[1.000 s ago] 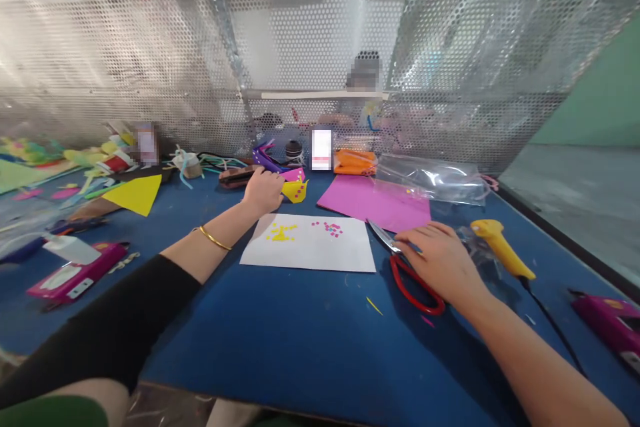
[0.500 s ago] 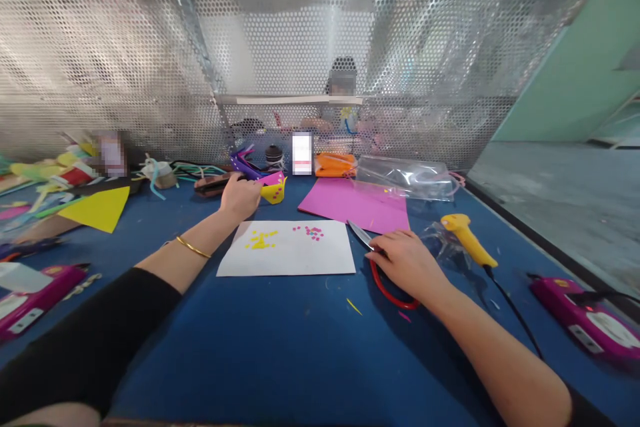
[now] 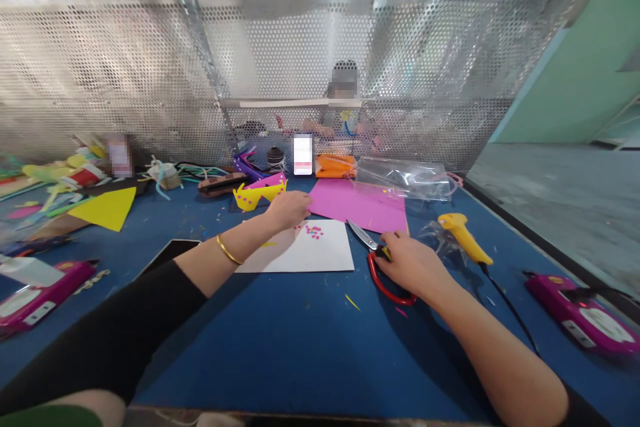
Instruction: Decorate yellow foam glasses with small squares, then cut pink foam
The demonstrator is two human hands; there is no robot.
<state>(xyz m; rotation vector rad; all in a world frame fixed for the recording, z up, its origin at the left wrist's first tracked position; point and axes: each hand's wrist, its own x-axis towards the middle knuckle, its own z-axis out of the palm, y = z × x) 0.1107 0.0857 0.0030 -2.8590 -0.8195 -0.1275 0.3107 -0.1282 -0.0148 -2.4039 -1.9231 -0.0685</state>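
My left hand (image 3: 289,209) reaches over the white paper (image 3: 305,257), fingers loosely bent and apart at the left edge of the pink sheet (image 3: 360,203); nothing shows in them. The wrist hides most of the yellow bits; a cluster of pink bits (image 3: 314,233) lies on the paper. Beside the hand stands a yellow paper band (image 3: 246,198) with pink dots and a pink inside. My right hand (image 3: 413,263) is closed around the handle area of red-handled scissors (image 3: 383,287), which rest on the table, blades towards the pink sheet.
A yellow glue gun (image 3: 465,237) lies on the right, near a purple power strip (image 3: 583,317). Behind are a clear plastic bag (image 3: 405,177), a lit phone (image 3: 303,155) and a perforated metal screen (image 3: 285,47) with a person beyond. Yellow card (image 3: 107,208) lies left.
My left hand has let go of the yellow paper band and moved right to the pink sheet's edge. My right hand has shifted slightly, staying at the scissors.
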